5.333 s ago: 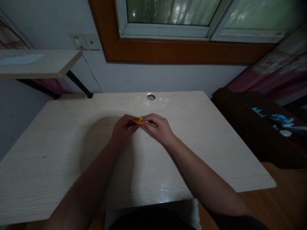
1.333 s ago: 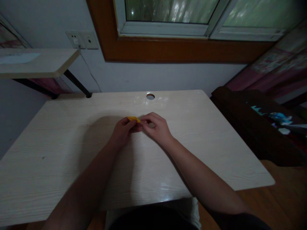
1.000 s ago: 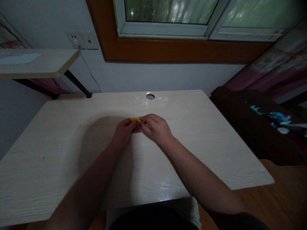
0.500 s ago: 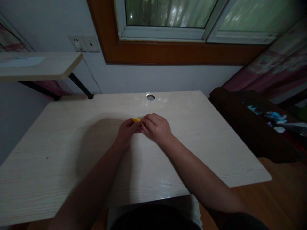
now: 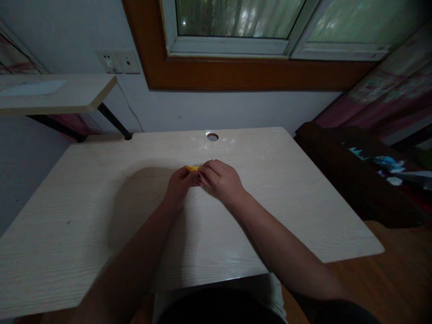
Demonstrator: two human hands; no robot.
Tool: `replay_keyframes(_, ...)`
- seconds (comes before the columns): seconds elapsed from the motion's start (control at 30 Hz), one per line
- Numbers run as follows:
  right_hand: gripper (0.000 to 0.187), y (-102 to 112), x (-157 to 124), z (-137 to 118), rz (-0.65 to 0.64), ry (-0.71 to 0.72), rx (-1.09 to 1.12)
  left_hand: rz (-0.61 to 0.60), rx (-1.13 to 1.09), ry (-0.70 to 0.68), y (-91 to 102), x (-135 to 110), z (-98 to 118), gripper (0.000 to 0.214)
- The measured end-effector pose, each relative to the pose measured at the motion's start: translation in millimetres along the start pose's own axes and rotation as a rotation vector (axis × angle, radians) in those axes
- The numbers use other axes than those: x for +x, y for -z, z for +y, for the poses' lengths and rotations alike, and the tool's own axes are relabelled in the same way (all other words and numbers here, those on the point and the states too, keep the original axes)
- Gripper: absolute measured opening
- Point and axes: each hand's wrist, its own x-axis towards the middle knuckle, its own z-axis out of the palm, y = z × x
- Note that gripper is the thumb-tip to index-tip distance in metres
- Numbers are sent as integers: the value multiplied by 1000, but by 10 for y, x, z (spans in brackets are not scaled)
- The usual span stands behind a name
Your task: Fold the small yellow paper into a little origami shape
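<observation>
A small yellow folded paper piece (image 5: 192, 168) is pinched between both my hands at the middle of a pale wooden desk (image 5: 101, 202). My left hand (image 5: 180, 185) curls round its left part with fingers closed. My right hand (image 5: 221, 181) presses in from the right, fingers bent over it. Most of the paper is hidden by my fingers; only a yellow edge shows above them.
A round cable hole (image 5: 212, 137) lies near the desk's far edge. A raised shelf (image 5: 57, 92) on black struts stands at the back left. A dark wooden bed frame (image 5: 354, 175) runs along the right side. A window (image 5: 243, 22) is in the wall behind.
The yellow paper showed wider between my fingers earlier; now my hands have closed in on it and less of it shows. The hands stay at the same spot on the desk.
</observation>
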Motion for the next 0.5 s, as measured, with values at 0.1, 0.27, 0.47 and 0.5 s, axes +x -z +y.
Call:
replay_keyframes(0.1, 23, 18, 3, 7, 4, 6, 0, -19, -49, 11, -7, -12, 27, 21)
replay_keyframes(0.27, 21, 45, -6, 35, 12, 45, -3, -44, -63, 5, -15, -27, 57, 27)
replay_keyframes(0.47, 17, 39, -31, 54, 44, 25, 133, -16, -45, -40, -2, -6, 27, 24)
replay_keyframes(0.5, 16, 37, -37, 57, 68, 0, 184, -16, -52, -49, 4, 0, 21, 24)
